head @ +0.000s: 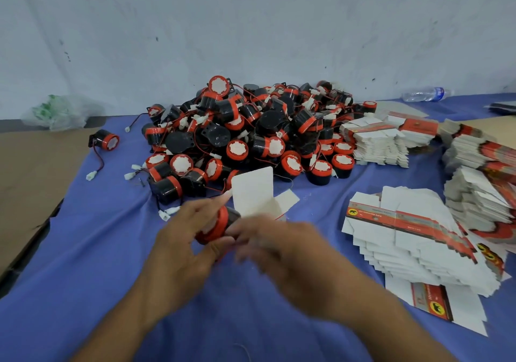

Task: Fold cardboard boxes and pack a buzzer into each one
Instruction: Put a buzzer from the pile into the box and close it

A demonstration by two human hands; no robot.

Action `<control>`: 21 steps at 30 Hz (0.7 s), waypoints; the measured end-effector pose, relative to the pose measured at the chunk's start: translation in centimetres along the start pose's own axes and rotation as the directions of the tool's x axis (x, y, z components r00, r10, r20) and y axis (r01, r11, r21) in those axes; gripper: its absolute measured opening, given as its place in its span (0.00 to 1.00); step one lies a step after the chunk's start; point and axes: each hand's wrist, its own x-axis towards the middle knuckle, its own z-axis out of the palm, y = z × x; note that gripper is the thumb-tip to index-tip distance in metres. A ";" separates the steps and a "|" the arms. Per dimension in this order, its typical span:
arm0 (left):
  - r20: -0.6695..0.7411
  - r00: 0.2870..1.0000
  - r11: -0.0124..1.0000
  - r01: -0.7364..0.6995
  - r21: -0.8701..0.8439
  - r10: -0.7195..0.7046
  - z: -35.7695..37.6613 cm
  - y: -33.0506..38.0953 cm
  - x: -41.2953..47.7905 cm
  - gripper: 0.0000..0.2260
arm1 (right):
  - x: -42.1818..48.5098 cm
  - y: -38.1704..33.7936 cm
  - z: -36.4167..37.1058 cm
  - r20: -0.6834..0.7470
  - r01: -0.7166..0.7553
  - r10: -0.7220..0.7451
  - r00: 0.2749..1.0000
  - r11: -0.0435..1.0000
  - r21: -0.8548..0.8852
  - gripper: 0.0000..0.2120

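Note:
A black buzzer with a red rim point(217, 226) sits between my two hands above the blue cloth. My left hand point(186, 236) curls round it from the left, thumb under the red rim. My right hand point(282, 253) is blurred; its fingers meet the buzzer's right side and the lower part of a half-folded white box point(252, 194), whose flaps stand open behind the buzzer. How the right fingers hold is unclear. A big heap of black and red buzzers point(251, 130) with red wires lies behind.
Stacks of flat printed box blanks point(413, 239) lie fanned at the right, with more stacks point(379, 141) behind. One stray buzzer point(107, 140) lies at the left. A plastic bottle point(427, 93) and a crumpled bag point(60, 112) lie by the wall. Brown cardboard point(30, 177) covers the table's left.

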 end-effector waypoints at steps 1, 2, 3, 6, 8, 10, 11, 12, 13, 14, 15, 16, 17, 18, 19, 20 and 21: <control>0.049 0.999 0.998 -0.006 -0.065 0.010 0.1 0.4 -0.2 0.22 | 0.1 0.8 -1.1 -0.118 -0.069 0.077 0.990 0.995 0.065 0.11; 0.085 0.996 0.990 0.002 -0.138 0.010 0.1 0.9 -0.4 0.21 | 0.1 1.3 -2.1 -0.205 -0.111 0.135 0.969 0.986 0.121 0.10; 0.111 0.994 0.979 0.008 -0.205 0.015 0.2 1.4 -0.6 0.21 | 0.0 2.0 -2.6 -0.287 -0.125 0.171 0.942 0.977 0.173 0.08; 0.208 0.978 0.914 0.058 -0.401 0.029 0.5 2.9 -1.1 0.21 | -0.1 2.9 -2.6 -0.387 -0.167 0.282 0.878 0.938 0.304 0.04; 0.228 0.972 0.838 0.076 -0.540 0.059 0.6 3.4 -1.2 0.20 | 0.3 3.0 -1.7 -0.391 -0.164 0.313 0.866 0.915 0.369 0.03; 0.197 0.978 0.753 0.082 -0.652 0.065 0.7 3.3 -1.3 0.21 | 0.5 3.0 -0.3 -0.377 -0.160 0.320 0.869 0.904 0.397 0.04; 0.190 0.981 0.695 0.114 -0.710 0.034 0.9 3.2 -1.3 0.24 | 0.6 2.9 0.4 -0.372 -0.164 0.321 0.871 0.903 0.397 0.06; 0.200 0.980 0.622 0.159 -0.767 -0.004 1.0 3.1 -1.3 0.26 | 0.8 2.9 0.9 -0.352 -0.173 0.332 0.875 0.894 0.414 0.07; 0.207 0.978 0.557 0.185 -0.809 -0.025 1.2 3.1 -1.2 0.27 | 0.9 2.8 1.3 -0.332 -0.173 0.333 0.882 0.886 0.430 0.08; 0.197 0.980 0.519 0.186 -0.835 -0.034 1.4 3.2 -1.2 0.27 | 1.0 2.6 1.6 -0.308 -0.172 0.326 0.894 0.883 0.438 0.10; 0.170 0.984 0.502 0.169 -0.848 -0.043 1.5 3.2 -1.0 0.26 | 1.1 2.4 1.7 -0.282 -0.167 0.308 0.909 0.887 0.431 0.13; 0.138 0.989 0.489 0.150 -0.859 -0.062 1.5 3.3 -0.9 0.26 | 1.1 2.3 1.7 -0.254 -0.165 0.287 0.924 0.896 0.412 0.15; 0.112 0.989 0.481 0.143 -0.865 -0.092 1.5 3.3 -0.7 0.27 | 1.0 2.1 1.8 -0.232 -0.161 0.264 0.936 0.909 0.385 0.16; 0.095 0.987 0.478 0.146 -0.866 -0.130 1.5 3.4 -0.6 0.27 | 1.0 1.9 1.9 -0.216 -0.160 0.249 0.944 0.920 0.359 0.16; 0.081 0.983 0.487 0.152 -0.860 -0.165 1.5 3.3 -0.5 0.27 | 0.9 1.7 2.1 -0.215 -0.164 0.248 0.945 0.924 0.345 0.16; 0.064 0.978 0.510 0.159 -0.846 -0.199 1.4 3.3 -0.5 0.26 | 0.8 1.6 2.4 -0.207 -0.183 0.270 0.940 0.914 0.362 0.16; 0.041 0.974 0.558 0.162 -0.814 -0.223 1.5 3.3 -0.6 0.23 | 0.8 1.5 2.7 -0.188 -0.211 0.308 0.933 0.888 0.408 0.17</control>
